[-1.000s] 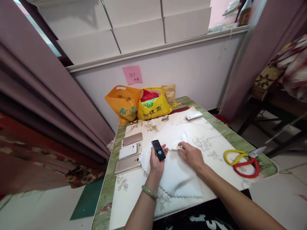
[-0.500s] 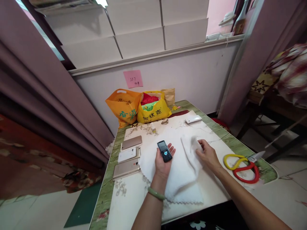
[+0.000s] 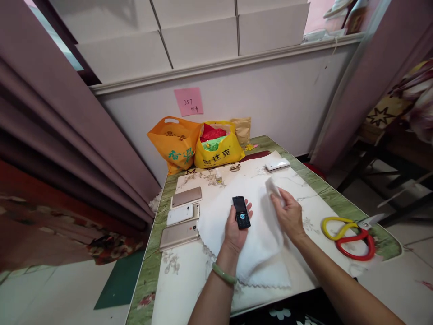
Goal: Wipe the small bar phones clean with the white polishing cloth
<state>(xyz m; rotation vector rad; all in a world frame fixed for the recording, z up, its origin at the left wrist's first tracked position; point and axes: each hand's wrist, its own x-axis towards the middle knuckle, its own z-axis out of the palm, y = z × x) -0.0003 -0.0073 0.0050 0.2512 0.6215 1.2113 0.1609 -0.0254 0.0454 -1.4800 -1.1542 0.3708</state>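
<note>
My left hand [image 3: 237,228] holds a small black keypad phone [image 3: 241,212] upright above the table, its fingers curled round it. A green bangle [image 3: 224,273] sits on that wrist. My right hand [image 3: 288,214] pinches a lifted corner of the white cloth [image 3: 252,246], which is spread on the table under both hands. The raised fold stands just right of the phone.
Three phones [image 3: 181,216] lie in a row along the table's left side. A white device [image 3: 278,164] lies at the far edge. Yellow and red scissors [image 3: 348,230] rest at the right. Orange [image 3: 174,144] and yellow bags [image 3: 218,151] stand against the wall.
My right hand has taken a corner of the white cloth and lifted it up beside the phone. My left hand with the phone has shifted slightly right.
</note>
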